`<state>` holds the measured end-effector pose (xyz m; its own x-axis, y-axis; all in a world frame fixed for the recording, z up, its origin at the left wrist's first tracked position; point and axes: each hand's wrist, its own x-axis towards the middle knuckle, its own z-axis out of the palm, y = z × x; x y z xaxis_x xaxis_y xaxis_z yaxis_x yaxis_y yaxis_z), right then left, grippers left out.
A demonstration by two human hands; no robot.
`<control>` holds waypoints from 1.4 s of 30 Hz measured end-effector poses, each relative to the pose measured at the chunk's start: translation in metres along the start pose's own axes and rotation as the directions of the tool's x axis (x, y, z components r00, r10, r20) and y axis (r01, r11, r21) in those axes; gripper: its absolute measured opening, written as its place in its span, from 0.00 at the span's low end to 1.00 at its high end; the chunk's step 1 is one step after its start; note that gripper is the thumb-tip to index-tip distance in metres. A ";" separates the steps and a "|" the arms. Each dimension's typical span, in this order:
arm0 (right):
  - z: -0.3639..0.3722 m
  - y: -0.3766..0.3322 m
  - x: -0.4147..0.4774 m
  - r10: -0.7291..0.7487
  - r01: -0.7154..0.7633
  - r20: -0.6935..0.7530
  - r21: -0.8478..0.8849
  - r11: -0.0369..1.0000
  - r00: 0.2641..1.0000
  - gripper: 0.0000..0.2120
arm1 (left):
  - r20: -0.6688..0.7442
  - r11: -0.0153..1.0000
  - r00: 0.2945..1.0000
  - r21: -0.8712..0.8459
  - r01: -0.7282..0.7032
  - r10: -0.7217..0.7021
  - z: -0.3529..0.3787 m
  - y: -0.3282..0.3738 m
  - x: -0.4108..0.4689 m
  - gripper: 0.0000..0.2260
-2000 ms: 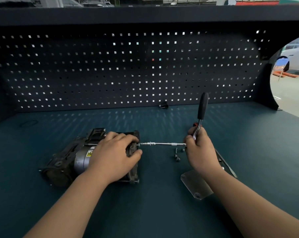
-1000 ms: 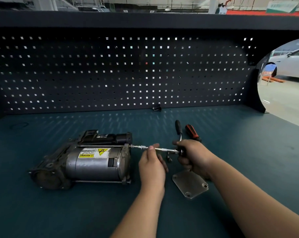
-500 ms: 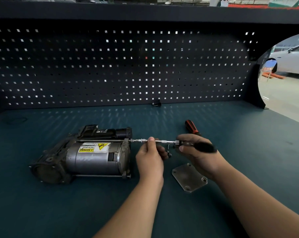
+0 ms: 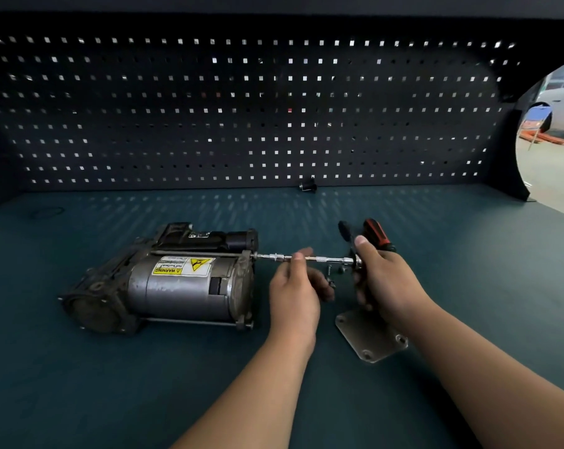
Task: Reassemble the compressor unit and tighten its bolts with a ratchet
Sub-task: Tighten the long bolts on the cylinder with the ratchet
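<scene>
The grey compressor unit (image 4: 177,283) lies on its side on the teal bench, a yellow warning label facing up. A long chrome extension bar (image 4: 274,257) runs from its upper right bolt to the ratchet (image 4: 351,251). My left hand (image 4: 298,293) pinches the bar near its middle. My right hand (image 4: 384,280) grips the ratchet at its head, thumb up, and the black handle points away from me. Loose bolts (image 4: 330,277) lie between my hands, partly hidden.
A square metal plate (image 4: 371,338) with corner holes lies under my right wrist. A red-and-black screwdriver (image 4: 376,234) rests behind my right hand. A small black part (image 4: 308,186) sits at the foot of the pegboard back wall (image 4: 258,108). The bench ends at the right.
My left hand left the compressor and took hold of the extension bar. The ratchet handle has swung from pointing right back round to pointing away from me.
</scene>
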<state>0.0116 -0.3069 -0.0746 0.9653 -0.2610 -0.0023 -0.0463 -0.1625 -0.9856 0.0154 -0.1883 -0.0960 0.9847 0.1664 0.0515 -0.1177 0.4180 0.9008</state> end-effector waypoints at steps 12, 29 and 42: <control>-0.019 0.010 -0.006 -0.418 0.426 0.089 -0.114 0.898 0.904 0.14 | -0.156 0.999 0.988 0.051 -0.005 0.013 0.005 0.006 -0.003 0.16; 0.007 0.000 -0.011 -0.001 0.000 -0.047 -0.040 0.999 0.999 0.25 | 0.060 0.995 0.995 -0.059 0.083 -0.079 -0.001 0.008 0.001 0.12; -0.019 -0.002 -0.014 -0.464 0.478 0.115 -0.186 0.858 0.878 0.13 | -0.061 0.999 0.997 -0.033 0.034 -0.036 0.001 0.004 0.000 0.13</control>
<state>-0.0067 -0.3210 -0.0695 0.8987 -0.0446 0.4363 0.3741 -0.4414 -0.8156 0.0146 -0.1871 -0.0917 0.9787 0.2051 -0.0077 -0.0879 0.4527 0.8873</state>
